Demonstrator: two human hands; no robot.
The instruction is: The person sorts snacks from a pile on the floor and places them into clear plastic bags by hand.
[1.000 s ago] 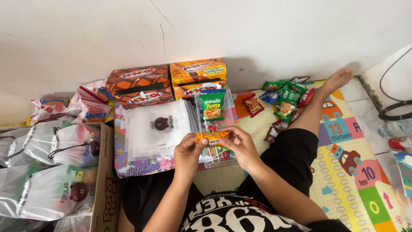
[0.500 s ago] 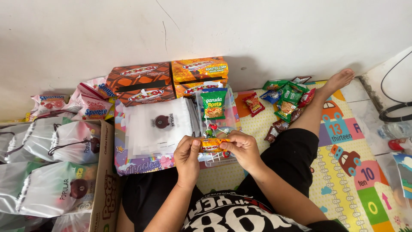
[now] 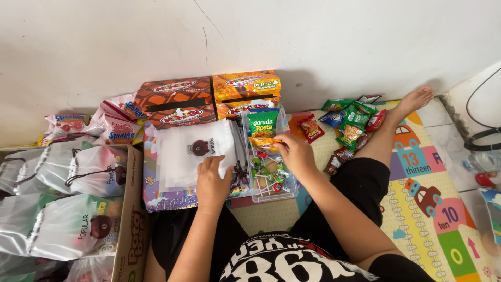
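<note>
My right hand (image 3: 295,155) is closed on a small orange snack packet (image 3: 262,141), which it holds over a clear plastic tray (image 3: 286,191). The tray contains lollipops (image 3: 267,177) and a green snack packet (image 3: 263,124). My left hand (image 3: 211,180) lies with its fingertips on the lower right corner of a stack of white pouches (image 3: 190,151) with a dark round emblem. The stack rests on a colourful flat package (image 3: 169,199) left of the tray.
Brown boxes (image 3: 175,99) and orange boxes (image 3: 245,86) stand against the wall. Pink snack packs (image 3: 117,128) and a cardboard box (image 3: 133,219) of filled drawstring pouches are at left. Green and red packets (image 3: 352,122) lie by my outstretched leg (image 3: 389,133) on a play mat (image 3: 438,219).
Both hands held the orange packet together in front of the tray. Now my left hand has let go and moved left onto the white pouches; my right hand carries the packet over the tray.
</note>
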